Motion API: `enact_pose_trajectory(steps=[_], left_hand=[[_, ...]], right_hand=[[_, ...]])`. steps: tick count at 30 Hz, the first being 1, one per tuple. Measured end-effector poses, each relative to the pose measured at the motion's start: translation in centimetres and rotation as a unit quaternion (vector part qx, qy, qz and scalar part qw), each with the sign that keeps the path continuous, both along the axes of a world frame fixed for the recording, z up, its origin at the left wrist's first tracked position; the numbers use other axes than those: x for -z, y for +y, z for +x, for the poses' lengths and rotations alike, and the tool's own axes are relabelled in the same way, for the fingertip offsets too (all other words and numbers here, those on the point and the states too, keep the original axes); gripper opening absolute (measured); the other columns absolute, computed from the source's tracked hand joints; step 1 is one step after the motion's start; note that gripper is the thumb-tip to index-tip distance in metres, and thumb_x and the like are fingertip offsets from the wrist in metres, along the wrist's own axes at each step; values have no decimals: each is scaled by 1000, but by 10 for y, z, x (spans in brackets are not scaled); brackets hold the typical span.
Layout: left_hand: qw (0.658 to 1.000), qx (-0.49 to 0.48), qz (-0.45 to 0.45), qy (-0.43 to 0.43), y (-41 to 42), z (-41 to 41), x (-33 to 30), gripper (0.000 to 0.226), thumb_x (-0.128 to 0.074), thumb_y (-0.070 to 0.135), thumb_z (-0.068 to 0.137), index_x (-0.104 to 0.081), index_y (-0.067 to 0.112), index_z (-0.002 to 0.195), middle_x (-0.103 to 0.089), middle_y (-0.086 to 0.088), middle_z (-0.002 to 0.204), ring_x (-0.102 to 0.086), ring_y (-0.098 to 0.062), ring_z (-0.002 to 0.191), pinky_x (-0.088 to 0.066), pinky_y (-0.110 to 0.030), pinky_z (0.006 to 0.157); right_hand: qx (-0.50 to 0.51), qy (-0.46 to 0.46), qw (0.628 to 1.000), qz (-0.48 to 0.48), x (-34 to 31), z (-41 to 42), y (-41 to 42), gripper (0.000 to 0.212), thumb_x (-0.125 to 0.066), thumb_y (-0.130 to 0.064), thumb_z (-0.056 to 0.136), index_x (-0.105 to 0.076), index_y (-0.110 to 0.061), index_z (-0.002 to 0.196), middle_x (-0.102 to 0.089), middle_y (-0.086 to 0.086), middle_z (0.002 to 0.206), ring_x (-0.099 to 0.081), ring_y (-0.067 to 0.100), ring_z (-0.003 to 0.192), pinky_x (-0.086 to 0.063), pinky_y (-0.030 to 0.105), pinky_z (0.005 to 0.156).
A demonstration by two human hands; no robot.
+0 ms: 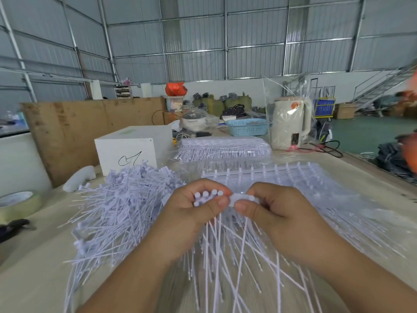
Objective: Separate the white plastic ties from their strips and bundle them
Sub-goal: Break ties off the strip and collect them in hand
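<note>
Left hand [194, 211] and right hand [270, 211] are pinching a strip [239, 198] of ties [228, 240] above the table [33, 279]

Warehouse hall with corrugated metal walls

Grey steel framing [223, 50] braces the panels; a green floor [370, 134] spreads at right below a metal staircase [383, 84]; a plywood board [90, 129] stands behind the pale bench [40, 256].

ties [126, 206]: white matt plastic | table [33, 267]: pale smooth wood
</note>
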State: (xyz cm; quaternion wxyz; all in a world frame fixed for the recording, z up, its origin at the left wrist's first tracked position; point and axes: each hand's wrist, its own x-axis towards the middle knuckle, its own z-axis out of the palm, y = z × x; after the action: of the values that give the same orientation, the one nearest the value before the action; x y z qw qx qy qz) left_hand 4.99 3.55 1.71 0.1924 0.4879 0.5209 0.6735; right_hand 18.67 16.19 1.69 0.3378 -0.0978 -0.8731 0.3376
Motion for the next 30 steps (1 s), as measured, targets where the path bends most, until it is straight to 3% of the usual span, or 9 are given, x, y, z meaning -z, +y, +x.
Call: enact_pose_trajectory(steps=[4, 8, 10, 12, 15, 18, 21, 25, 30], left_hand=[[999, -42, 25, 6, 0, 7, -3, 4, -78, 23, 75, -74, 21, 75, -65, 11, 69, -56, 1, 63, -42, -9, 60], [997, -74, 30, 14, 2, 13, -4, 4, -75, 24, 72, -73, 23, 77, -65, 13, 68, -56, 2, 61, -42, -10, 58], [996, -82, 40, 5, 4, 16, -4, 9, -79, 27, 71, -74, 26, 78, -65, 13, 66, -56, 2, 60, -43, -12, 57], [994, -84, 52, -35, 4, 16, -4, 10, -71, 31, 67, -74, 28, 75, -63, 15, 62, -53, 2, 55, -43, -13, 54], [992, -86, 56, -77, -2, 6, -6, 9, -76, 34, 65, -74, 29, 72, -62, 15, 62, -53, 0, 52, -44, -15, 51], [996, -74, 31, -25, -4, -3, -6, 5, -77, 26, 71, -74, 29, 72, -63, 16, 65, -53, 1, 55, -43, -14, 52], [999, -33, -5, 20, -1, 1, -2, 5, -74, 26, 71, -75, 26, 76, -67, 12, 70, -58, 0, 63, -44, -12, 59], [998, 36, -25, 35, -4, 2, -1, 16, -75, 32, 70, -75, 25, 84, -72, 2, 82, -67, -10, 78, -50, -19, 68], [989, 111, -78, 59, -9, 2, -4, 14, -69, 27, 74, -75, 25, 86, -73, 1, 87, -66, -10, 82, -50, -20, 71]], right_hand=[[84, 19, 994, 71, 5, -4, -9, 37, -58, -51, 88, -48, -24, 65, -52, -15, 53, -44, 8, 45, -30, 24, 44], [107, 46, 991, 68, 5, -5, -16, 36, -55, -53, 86, -51, -23, 66, -52, -17, 53, -45, 9, 47, -30, 26, 45], [106, 71, 991, 44, 4, -8, -23, 41, -50, -58, 84, -50, -22, 65, -49, -15, 50, -41, 8, 44, -28, 20, 43], [122, 129, 984, -31, -2, -7, -21, 44, -44, -59, 81, -47, -19, 63, -44, -12, 45, -36, 6, 39, -30, 16, 40], [165, 192, 965, -72, -15, 6, -2, 49, -45, -59, 83, -39, -14, 63, -34, -9, 47, -29, 6, 42, -27, 17, 40], [78, 128, 986, -71, -13, 10, 5, 42, -50, -57, 81, -50, -17, 70, -34, -10, 50, -30, 5, 45, -27, 20, 44], [-47, 57, 997, -33, -4, 5, -1, 22, -61, -57, 86, -57, -37, 93, -43, -9, 51, -35, 5, 45, -27, 18, 45], [-89, -8, 996, 16, 0, 3, -5, 42, -61, -61, 78, -48, -48, 115, -61, -7, 68, -52, 5, 54, -41, 20, 53], [-117, -5, 992, -42, -2, 3, -7, 50, -76, -45, 70, -51, -51, 113, -61, -8, 90, -66, 14, 77, -53, 33, 70]])
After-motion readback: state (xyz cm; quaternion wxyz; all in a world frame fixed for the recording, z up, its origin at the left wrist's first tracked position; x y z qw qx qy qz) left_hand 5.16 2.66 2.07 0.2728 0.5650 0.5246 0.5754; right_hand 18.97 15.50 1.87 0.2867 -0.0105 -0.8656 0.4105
